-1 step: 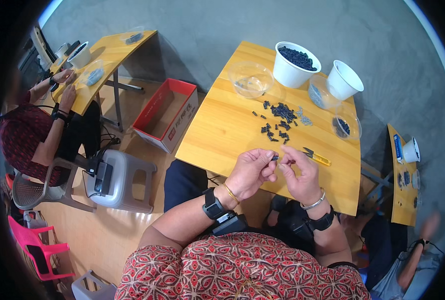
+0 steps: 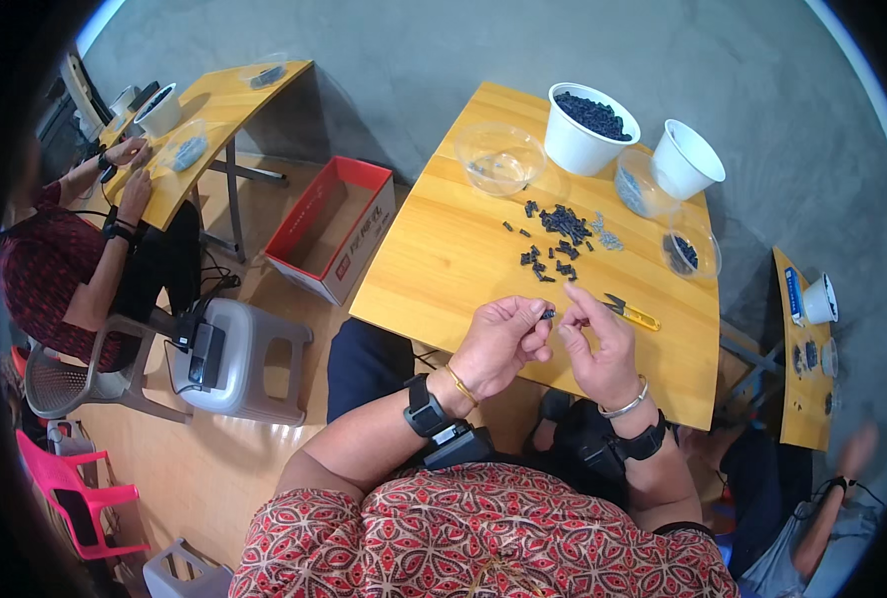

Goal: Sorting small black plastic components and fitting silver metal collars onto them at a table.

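Observation:
My left hand [image 2: 508, 341] is closed, pinching a small black plastic piece [image 2: 548, 314] between thumb and fingertips above the table's near edge. Just to its right, my right hand [image 2: 600, 349] has its index finger raised and its thumb apart, and I see nothing held in it. Beyond both hands lies a pile of small black plastic pieces [image 2: 566, 224], with a few strays around it. Small grey clear bits [image 2: 610, 239] are spread beside the pile. Yellow-handled thread snips [image 2: 635, 313] rest right of my right hand.
On the wooden table [image 2: 414, 254] stand a white tub [image 2: 588, 149] full of black pieces, another white tub [image 2: 688, 164], and clear bowls [image 2: 500, 164]. A red-rimmed box [image 2: 329, 229] sits on the floor at left. People work at side tables left and right.
My right index finger has lifted slightly and moved a little away from the left hand's fingertips. The left hand keeps its pinch on the black piece.

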Available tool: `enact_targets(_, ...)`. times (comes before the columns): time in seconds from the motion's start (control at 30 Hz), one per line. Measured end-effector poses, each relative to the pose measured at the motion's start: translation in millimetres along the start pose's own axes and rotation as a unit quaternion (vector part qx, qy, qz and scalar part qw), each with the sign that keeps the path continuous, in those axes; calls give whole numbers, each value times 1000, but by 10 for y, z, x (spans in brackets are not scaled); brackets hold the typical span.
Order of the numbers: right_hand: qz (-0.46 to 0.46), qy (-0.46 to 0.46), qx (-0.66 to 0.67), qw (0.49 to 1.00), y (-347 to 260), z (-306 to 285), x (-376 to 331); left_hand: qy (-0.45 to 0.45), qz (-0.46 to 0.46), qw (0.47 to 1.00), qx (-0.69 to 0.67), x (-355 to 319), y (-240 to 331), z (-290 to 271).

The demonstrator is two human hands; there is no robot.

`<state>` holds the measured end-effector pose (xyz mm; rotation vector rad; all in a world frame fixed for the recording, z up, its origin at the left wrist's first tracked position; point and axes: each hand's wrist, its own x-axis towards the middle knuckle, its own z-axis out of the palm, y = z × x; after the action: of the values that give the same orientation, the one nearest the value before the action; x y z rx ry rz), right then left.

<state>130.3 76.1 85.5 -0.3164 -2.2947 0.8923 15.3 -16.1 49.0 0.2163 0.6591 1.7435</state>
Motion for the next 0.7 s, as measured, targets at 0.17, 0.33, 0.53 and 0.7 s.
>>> enact_targets(0.17,-64,-71,-104,990,70,-4,-29,9,-1,1000,6,47,-39,-4)
enact_targets(0.33,-116,-80,-285,948,93,74,-90,24,-3,1000,16,73,-95,-116)
enact_targets(0.53,-90,-103,-292,947,171,181,-144,90,19,993,78,87,-168,-158)
enact_targets(0.7,-43,-97,-184,977,255,224,-116,73,26,995,70,126,-174,-259)
